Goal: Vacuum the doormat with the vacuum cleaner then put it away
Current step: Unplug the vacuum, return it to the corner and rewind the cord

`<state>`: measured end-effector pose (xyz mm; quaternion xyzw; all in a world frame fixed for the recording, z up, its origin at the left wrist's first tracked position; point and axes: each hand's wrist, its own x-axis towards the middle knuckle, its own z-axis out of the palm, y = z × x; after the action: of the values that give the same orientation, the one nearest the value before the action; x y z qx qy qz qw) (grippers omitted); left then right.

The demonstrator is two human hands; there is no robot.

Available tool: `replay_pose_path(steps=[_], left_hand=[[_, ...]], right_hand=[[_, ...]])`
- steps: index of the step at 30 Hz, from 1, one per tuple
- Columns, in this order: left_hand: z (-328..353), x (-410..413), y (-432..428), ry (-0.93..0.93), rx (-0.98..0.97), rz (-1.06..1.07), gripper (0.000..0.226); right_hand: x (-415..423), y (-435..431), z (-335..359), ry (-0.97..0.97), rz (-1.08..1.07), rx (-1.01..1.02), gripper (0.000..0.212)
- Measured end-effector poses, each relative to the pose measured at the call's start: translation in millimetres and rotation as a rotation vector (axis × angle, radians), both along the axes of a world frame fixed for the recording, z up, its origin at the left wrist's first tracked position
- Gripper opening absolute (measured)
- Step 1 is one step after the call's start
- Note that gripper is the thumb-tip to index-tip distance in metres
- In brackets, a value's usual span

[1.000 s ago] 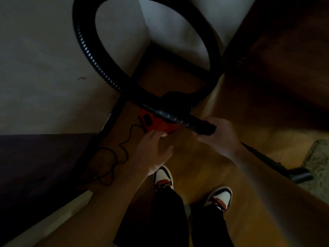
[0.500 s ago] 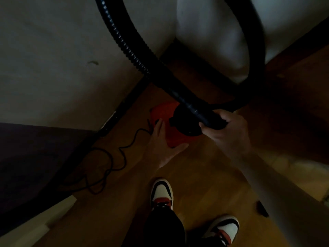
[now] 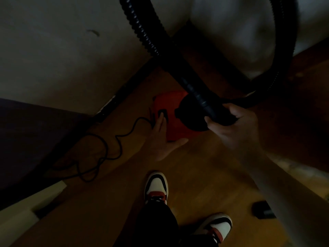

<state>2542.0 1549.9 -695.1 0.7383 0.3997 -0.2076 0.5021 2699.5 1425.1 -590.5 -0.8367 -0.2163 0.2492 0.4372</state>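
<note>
Red vacuum cleaner (image 3: pixel 175 127), black ribbed hose (image 3: pixel 151 35)

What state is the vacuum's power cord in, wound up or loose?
Loose: the power cord lies in slack loops on the wooden floor beside the red vacuum cleaner, with one end running up to its body.

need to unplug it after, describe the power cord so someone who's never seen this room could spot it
Where the pale wall meets the wooden floor, a red vacuum cleaner sits on the boards. From its left side a black cord trails leftward in loose loops. It is thin and lies on the floor, unlike the thick ribbed hose arching up from the right hand.
</note>
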Motion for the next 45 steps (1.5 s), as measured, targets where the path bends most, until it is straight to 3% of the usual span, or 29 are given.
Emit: replay_pose_path(steps=[7, 10, 13, 16, 19, 23, 25, 28, 30, 34, 45], left_hand=[[26, -13, -7, -0.14, -0.193, 0.253, 0.129], [46, -26, -9, -0.24, -0.225, 0.356, 0.11], [78, -39, -6, -0.307, -0.093, 0.405, 0.076], [108, -64, -2, -0.28, 0.017, 0.373, 0.097], [143, -97, -8, -0.308, -0.069, 0.489, 0.099], [181, -128, -23, -0.353, 0.069, 0.474, 0.094], [198, -139, -29, -0.368, 0.169, 0.493, 0.09], [215, -154, -36, -0.384, 0.478, 0.504, 0.08], [225, -162, -34, -0.419, 0.575, 0.572, 0.075], [229, -170, -4, -0.449, 0.635, 0.593, 0.079], [238, -165, 79, -0.644, 0.73, 0.68, 0.077]], right_hand=[[-2, 1, 16, -0.131, 0.266, -0.056, 0.04], [-7, 2, 23, -0.162, 0.311, -0.004, 0.043], [-20, 7, 37, -0.171, 0.351, 0.035, 0.033], [-31, 16, 52, -0.132, 0.365, 0.047, 0.023], [-42, 22, 65, -0.066, 0.367, 0.096, 0.019], [-57, 23, 92, -0.023, 0.348, 0.199, 0.021], [-68, 25, 107, -0.002, 0.336, 0.245, 0.019], [-89, 30, 122, 0.044, 0.357, 0.27, 0.008], [-101, 38, 135, 0.089, 0.361, 0.306, 0.012], [-119, 65, 159, 0.082, 0.429, 0.404, 0.014], [-157, 160, 194, 0.106, 0.285, 0.624, 0.024]])
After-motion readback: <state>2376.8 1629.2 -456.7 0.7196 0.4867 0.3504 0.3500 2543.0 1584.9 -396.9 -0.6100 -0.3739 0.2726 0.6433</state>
